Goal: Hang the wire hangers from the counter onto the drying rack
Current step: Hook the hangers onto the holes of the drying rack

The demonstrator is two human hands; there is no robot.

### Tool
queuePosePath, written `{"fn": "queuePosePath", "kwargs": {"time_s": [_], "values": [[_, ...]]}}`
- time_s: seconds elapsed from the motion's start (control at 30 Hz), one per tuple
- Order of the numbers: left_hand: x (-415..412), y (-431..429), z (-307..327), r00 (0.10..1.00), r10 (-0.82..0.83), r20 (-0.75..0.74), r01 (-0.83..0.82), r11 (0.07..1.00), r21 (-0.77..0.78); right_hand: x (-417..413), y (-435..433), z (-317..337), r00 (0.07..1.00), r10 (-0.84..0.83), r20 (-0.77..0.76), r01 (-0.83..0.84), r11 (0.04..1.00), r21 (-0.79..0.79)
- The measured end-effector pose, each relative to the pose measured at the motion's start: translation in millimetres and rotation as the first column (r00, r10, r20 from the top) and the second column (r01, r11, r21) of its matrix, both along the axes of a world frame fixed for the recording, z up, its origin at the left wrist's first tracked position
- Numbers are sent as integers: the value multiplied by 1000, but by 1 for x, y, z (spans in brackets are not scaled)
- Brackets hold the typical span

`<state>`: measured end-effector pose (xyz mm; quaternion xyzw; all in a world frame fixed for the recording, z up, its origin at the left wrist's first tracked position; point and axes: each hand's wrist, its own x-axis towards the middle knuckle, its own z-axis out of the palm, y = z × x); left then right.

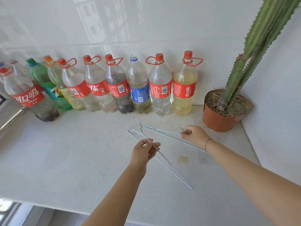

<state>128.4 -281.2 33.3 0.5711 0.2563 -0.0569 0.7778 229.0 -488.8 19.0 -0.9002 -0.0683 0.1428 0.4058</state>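
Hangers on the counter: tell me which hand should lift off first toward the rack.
Left, probably. The left hand pinches the near hanger at its neck, hook raised off the counter. The right hand grips the far hanger close to the cactus pot. No rack is in view.

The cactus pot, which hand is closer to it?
Right. The right hand is just left of the cactus pot; the left hand is further left, nearer the person.

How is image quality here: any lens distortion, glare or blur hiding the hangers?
Head view: wide-angle bending tilts the bottles at left; reflections sheen the wall tiles; daylight is even, shadows faint; both wire hangers look thin and pale against the counter, yet traceable.
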Motion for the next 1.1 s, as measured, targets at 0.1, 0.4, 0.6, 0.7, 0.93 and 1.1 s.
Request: {"fn": "queuePosePath", "kwargs": {"time_s": [0.1, 0.4, 0.6, 0.7, 0.93, 1.1], "values": [[-6, 9, 9, 999, 47, 5, -47, 999, 0, -7, 12, 3, 988, -18, -152, 49, 978, 205], [-42, 62, 60, 977, 187, 98, -187, 982, -9, -42, 81, 62, 830, 226, -511, 206, 727, 655], [-93, 117, 129, 926, 303, 225, -313, 950, 9, -66, 154, 140, 754, 447, -480, 124, 621, 774], [-127, 143, 175, 876, 376, 301, -402, 915, 28, -82, 199, 187, 722, 563, -402, 36, 550, 834], [-208, 192, 287, 711, 495, 500, -602, 796, 66, -133, 300, 295, 599, 786, -152, -223, 346, 911], [-249, 216, 350, 573, 540, 617, -716, 696, 55, -174, 359, 365, 544, 839, -14, -326, 227, 918]]}}
